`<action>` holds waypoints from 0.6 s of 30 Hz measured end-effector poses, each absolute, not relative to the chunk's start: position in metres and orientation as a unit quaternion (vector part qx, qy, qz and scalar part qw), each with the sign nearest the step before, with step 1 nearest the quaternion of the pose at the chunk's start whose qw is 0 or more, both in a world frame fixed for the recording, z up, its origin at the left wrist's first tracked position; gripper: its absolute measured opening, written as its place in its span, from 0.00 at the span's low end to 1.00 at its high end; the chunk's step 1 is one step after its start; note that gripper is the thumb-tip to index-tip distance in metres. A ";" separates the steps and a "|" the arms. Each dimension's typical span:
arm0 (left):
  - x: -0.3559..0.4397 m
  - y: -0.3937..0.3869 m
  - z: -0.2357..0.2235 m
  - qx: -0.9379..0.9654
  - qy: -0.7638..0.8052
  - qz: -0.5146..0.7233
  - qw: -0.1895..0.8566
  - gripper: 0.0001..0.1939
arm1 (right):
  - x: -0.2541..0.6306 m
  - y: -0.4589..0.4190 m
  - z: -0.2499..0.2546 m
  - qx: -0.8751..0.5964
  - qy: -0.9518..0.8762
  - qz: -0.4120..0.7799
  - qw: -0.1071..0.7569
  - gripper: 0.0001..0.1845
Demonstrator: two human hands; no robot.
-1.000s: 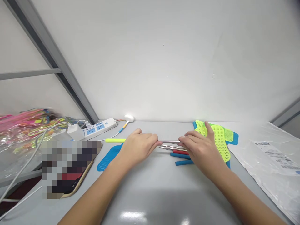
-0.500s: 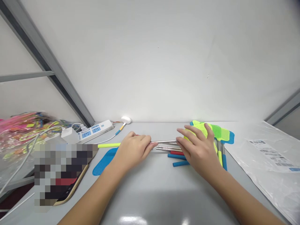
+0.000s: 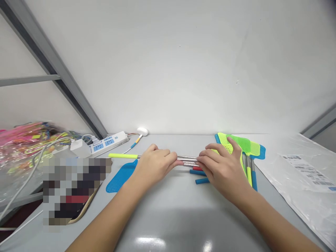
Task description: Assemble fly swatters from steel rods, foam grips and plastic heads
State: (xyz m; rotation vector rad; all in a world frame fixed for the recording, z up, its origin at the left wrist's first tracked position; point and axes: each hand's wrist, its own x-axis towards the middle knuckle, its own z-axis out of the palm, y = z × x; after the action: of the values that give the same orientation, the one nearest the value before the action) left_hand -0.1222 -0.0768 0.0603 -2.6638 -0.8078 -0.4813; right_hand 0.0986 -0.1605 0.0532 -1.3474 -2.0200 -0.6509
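Observation:
My left hand (image 3: pixel 158 164) is closed around thin telescopic metal rods (image 3: pixel 187 158) of fly swatters. A yellow handle (image 3: pixel 123 155) sticks out on its left, and a blue perforated swatter head (image 3: pixel 122 177) lies beneath. My right hand (image 3: pixel 223 168) pinches the rods' right part between thumb and fingers. Partly hidden behind it is a yellow swatter head (image 3: pixel 228 148). Below the rods, a red handle (image 3: pixel 196 168) and blue handles (image 3: pixel 202 181) point left. How many rods each hand grips is hidden.
More swatters with green and yellow heads (image 3: pixel 244 144) lie at the right. A white plastic bag (image 3: pixel 301 185) covers the table's right side. On the left are a power strip (image 3: pixel 107 143), a pixelated phone-like object (image 3: pixel 78 192) and a bag of colourful items (image 3: pixel 28 147).
My right hand's fingers have come closer together onto the rods. More rods now show lined up between the hands. The view has shifted slightly.

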 end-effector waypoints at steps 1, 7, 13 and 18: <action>-0.124 -0.075 0.061 -0.932 -0.282 -0.167 0.153 0.22 | 0.101 -0.160 0.055 -0.511 -0.764 -0.248 0.306 0.09; -0.128 -0.065 0.055 -0.934 -0.272 -0.186 0.136 0.20 | 0.105 -0.158 0.059 -0.514 -0.765 -0.242 0.304 0.11; -0.133 -0.060 0.050 -0.928 -0.255 -0.227 0.148 0.19 | 0.115 -0.157 0.061 -0.514 -0.782 -0.205 0.286 0.08; -0.143 -0.061 0.062 -0.908 -0.277 -0.252 0.189 0.19 | 0.146 -0.158 0.074 -0.648 -0.633 -0.089 0.415 0.40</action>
State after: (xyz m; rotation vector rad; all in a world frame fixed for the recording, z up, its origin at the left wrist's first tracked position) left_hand -0.1428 -0.0606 0.0622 -2.5537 -0.7788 -0.7075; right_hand 0.1463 -0.1579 0.0738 -1.6270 -1.5895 -0.2242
